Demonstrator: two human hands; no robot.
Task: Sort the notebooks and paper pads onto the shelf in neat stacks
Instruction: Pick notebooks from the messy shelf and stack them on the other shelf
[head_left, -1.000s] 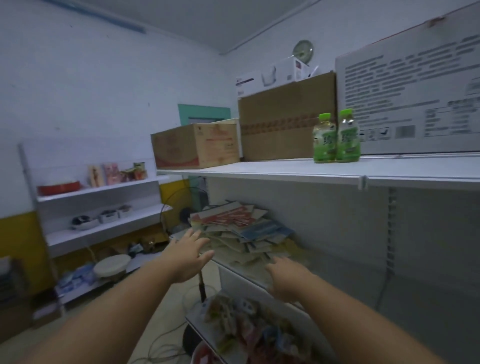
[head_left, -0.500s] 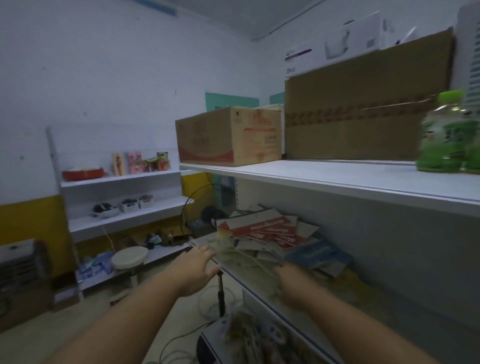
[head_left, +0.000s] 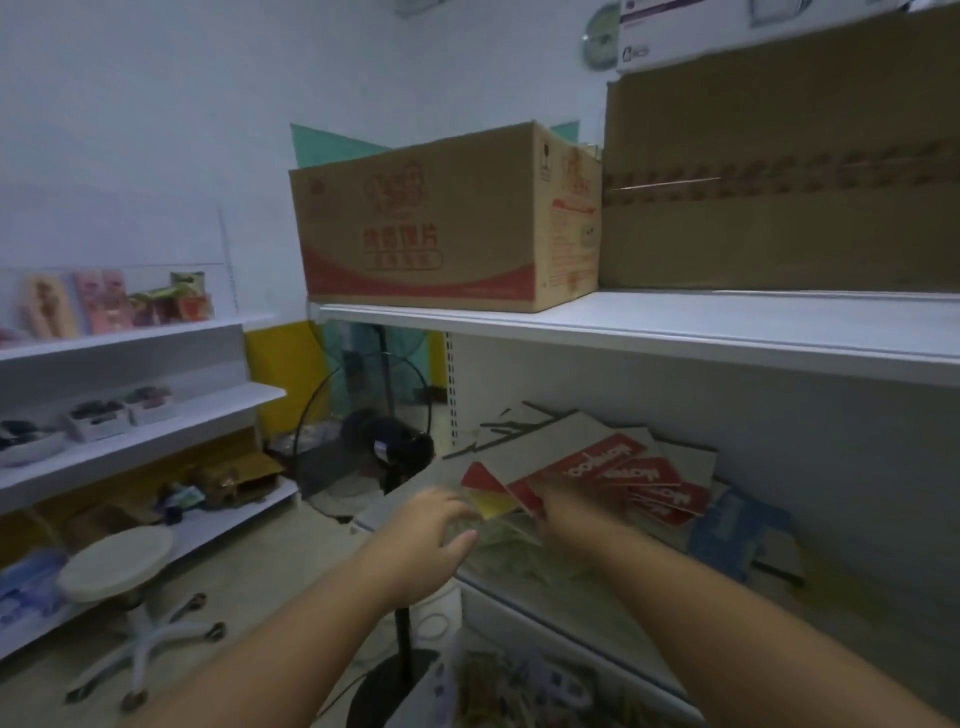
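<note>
A loose, untidy pile of notebooks and paper pads lies on the grey middle shelf (head_left: 582, 613). On top are red-and-white pads (head_left: 618, 467), with a blue pad (head_left: 737, 530) to their right and pale greenish pads (head_left: 509, 535) underneath. My right hand (head_left: 566, 514) is at the near edge of the pile, with its fingers closed on the corner of a red-and-white pad. My left hand (head_left: 436, 535) is at the pile's left edge by a yellow-and-red corner (head_left: 493, 501), fingers spread and thumb out. Motion blur hides the exact contact.
The white upper shelf (head_left: 675, 327) overhangs the pile and carries a printed cardboard box (head_left: 431, 223) and a larger brown box (head_left: 779, 208). A floor fan (head_left: 384, 441) stands at the shelf's left end. A round stool (head_left: 114, 566) and white wall shelves (head_left: 145, 426) are at the left. Mixed goods (head_left: 519, 680) fill the shelf below.
The view has moved closer and to the left along the shelf. Both hands have reached forward into the pile, and the right hand has closed on a red-and-white pad.
</note>
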